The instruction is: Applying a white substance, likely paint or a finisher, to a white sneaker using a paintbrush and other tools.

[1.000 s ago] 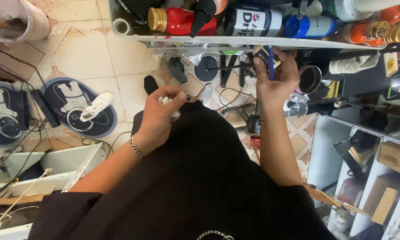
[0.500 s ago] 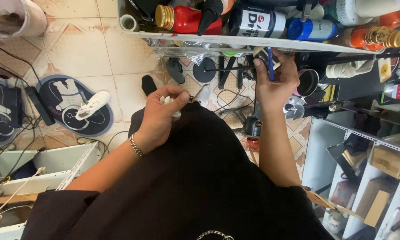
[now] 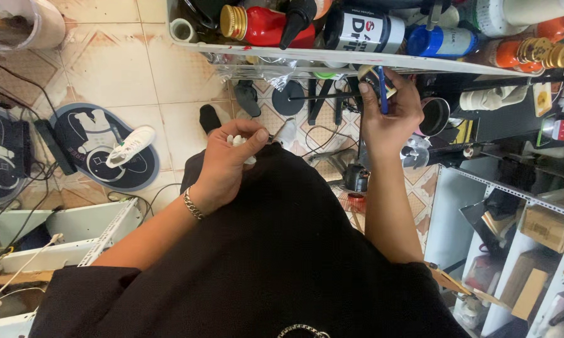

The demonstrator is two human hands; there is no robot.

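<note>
At frame centre, the left hand (image 3: 228,163) is curled shut around small white pieces (image 3: 237,141). Upper right of centre, the right hand (image 3: 391,112) grips a blue-handled tool (image 3: 382,94) under the white shelf (image 3: 332,57).

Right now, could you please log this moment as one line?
left hand: pinching small white piece | right hand: gripping blue-handled tool under shelf

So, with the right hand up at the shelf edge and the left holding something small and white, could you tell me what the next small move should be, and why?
Probably bring the right hand down toward the left hand. The right grips a small blue-handled tool near the white shelf, while the left pinches a small white piece over the black garment. The two are still apart.
</note>
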